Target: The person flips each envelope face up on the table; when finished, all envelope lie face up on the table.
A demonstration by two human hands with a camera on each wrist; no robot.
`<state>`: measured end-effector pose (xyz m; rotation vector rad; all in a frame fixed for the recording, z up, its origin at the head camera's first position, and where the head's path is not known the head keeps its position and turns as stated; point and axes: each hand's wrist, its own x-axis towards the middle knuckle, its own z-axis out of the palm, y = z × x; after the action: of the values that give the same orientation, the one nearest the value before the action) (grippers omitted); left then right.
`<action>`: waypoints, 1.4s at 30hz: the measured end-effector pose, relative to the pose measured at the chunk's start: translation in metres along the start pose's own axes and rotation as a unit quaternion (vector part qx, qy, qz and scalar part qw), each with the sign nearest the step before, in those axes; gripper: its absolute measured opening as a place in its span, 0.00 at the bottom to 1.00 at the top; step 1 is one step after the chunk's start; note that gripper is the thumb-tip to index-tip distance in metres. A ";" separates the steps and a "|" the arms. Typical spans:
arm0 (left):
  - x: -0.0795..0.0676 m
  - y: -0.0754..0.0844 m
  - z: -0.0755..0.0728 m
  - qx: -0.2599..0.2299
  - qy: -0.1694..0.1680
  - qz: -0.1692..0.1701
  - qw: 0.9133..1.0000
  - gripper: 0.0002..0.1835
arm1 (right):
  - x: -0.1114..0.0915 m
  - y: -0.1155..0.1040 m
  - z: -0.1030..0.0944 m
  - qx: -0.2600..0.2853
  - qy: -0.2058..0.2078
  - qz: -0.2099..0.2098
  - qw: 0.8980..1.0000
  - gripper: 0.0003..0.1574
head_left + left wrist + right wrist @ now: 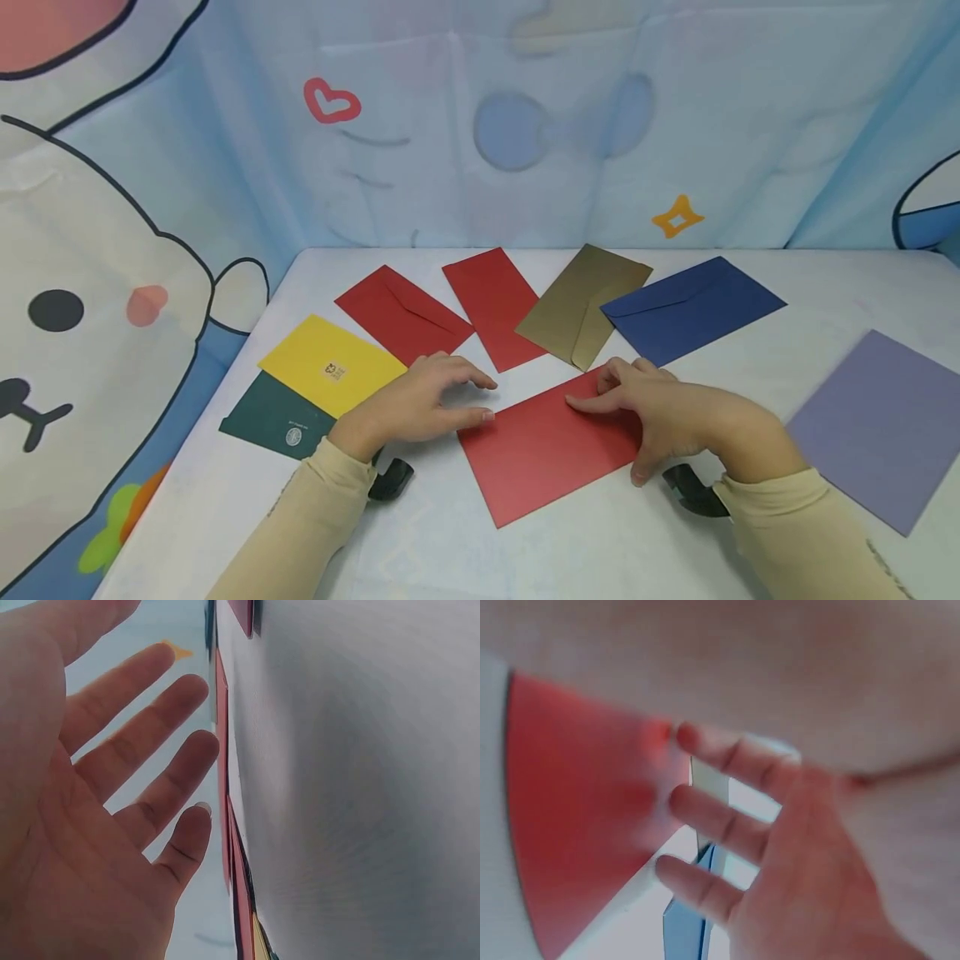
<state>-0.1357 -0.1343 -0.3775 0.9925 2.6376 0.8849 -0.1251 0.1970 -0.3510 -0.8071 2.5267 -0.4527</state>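
A red envelope (551,458) lies at an angle on the white table, in front of the person. My right hand (667,408) is over its right end, a fingertip on its face and the thumb by its lower right edge. In the right wrist view, slightly bent fingers (712,825) come close to the red surface; contact there is blurred. My left hand (420,400) hovers at the left with fingers spread and nothing held. Its thumb tip is by the red envelope's left corner; the left wrist view shows the bare palm (112,847).
Around the hands lie a yellow envelope (322,358), a dark green one (270,417), a red one (397,308), another red one (491,300), a gold one (577,308), a blue one (697,304) and a purple one (885,425). A patterned curtain (450,183) hangs behind.
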 end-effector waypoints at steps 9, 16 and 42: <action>0.000 0.001 0.002 -0.012 -0.017 -0.014 1.000 0.22 | 0.004 -0.003 -0.001 0.011 0.022 -0.028 0.999 0.51; 0.000 0.002 0.003 -0.024 -0.021 -0.004 0.999 0.24 | 0.006 -0.003 -0.001 0.031 0.007 -0.033 0.999 0.49; -0.006 -0.005 0.003 0.012 -0.103 0.029 0.994 0.48 | 0.009 0.001 0.000 0.072 0.027 -0.021 0.997 0.54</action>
<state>-0.1326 -0.1400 -0.3828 1.1071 2.4638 0.7200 -0.1319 0.1924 -0.3545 -0.8042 2.4966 -0.6718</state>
